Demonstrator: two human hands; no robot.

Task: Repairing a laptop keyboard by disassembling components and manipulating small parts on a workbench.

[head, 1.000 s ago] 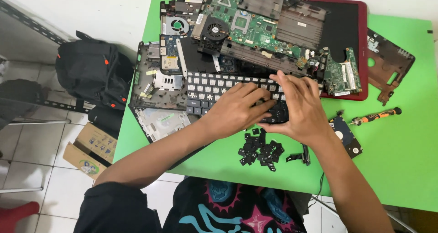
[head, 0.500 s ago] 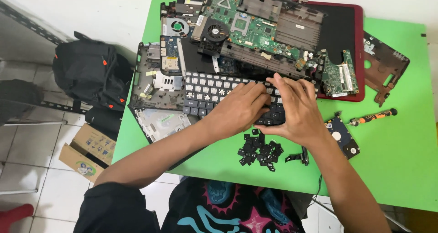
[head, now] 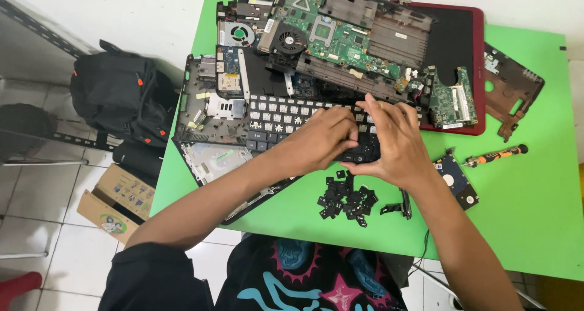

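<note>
Both hands down on the laptop keyboard (head: 286,119), which lies across the opened chassis at the middle of the green table (head: 535,213), near the front edge. Left hand (head: 322,137) curls over the keys, fingertips bent down & pressed onto the key rows near the keyboard's right end. Right hand (head: 395,143) sits just beside it, fingers hooked & pinching at the same patch; whether a single keycap is caught between them, can't tell, fingers hide it. Neither hand lifts the whole board.

Handling, my read: keyboard is thin, light, w/ some flex, so it probably bends if pried from one corner; better braced flat w/ one hand. Keycaps are tiny, brittle plastic on clips; best taken at an edge w/ a fingernail & levered gently.

Pile of loose black keycaps (head: 345,198) lies just in front of the hands. Green motherboard (head: 340,34) stacked behind, hard drive (head: 456,183) & orange screwdriver (head: 496,156) off to the right, black backpack (head: 121,98) on the floor left.
</note>
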